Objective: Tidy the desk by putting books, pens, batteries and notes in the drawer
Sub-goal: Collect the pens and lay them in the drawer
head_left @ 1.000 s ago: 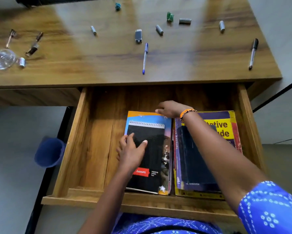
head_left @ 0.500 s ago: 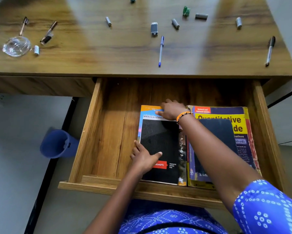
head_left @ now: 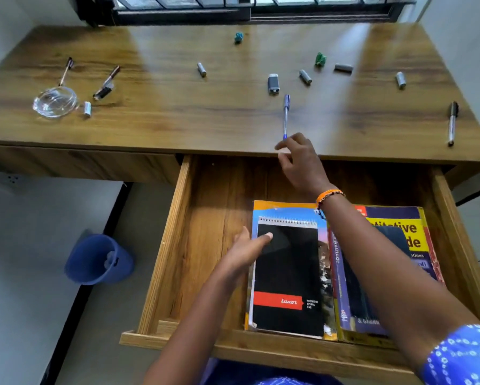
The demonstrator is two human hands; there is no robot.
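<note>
1. the right hand [head_left: 299, 162] has left the top edge of the books and risen to the desk's front edge; its fingers are loosely curled around nothing, fingertips just short of the blue pen [head_left: 286, 116].
2. the left hand [head_left: 247, 250] has slid up along the left edge of the black spiral pad [head_left: 287, 276]; its thumb lies on the cover, and how the other fingers lie cannot be told.
3. the pad still lies on a blue-and-orange book [head_left: 288, 211] in the open drawer [head_left: 213, 245], beside a yellow-and-purple book [head_left: 416, 234] with a dark notebook [head_left: 397, 237] on top.
4. the view has tilted up, so a dark window frame [head_left: 249, 12] now shows behind the desk [head_left: 161, 118].
5. on the desk, unmoved: a black marker [head_left: 452, 122] at the right, grey batteries [head_left: 305, 76] scattered across the middle, a small grey rectangular item [head_left: 273, 83], two crumpled green notes [head_left: 320, 59], and at the left two brown pens [head_left: 107, 81], a glass dish [head_left: 55, 102] and one more battery [head_left: 87, 108].
6. a blue bin [head_left: 98, 259] stands on the grey floor to the left of the drawer.
</note>
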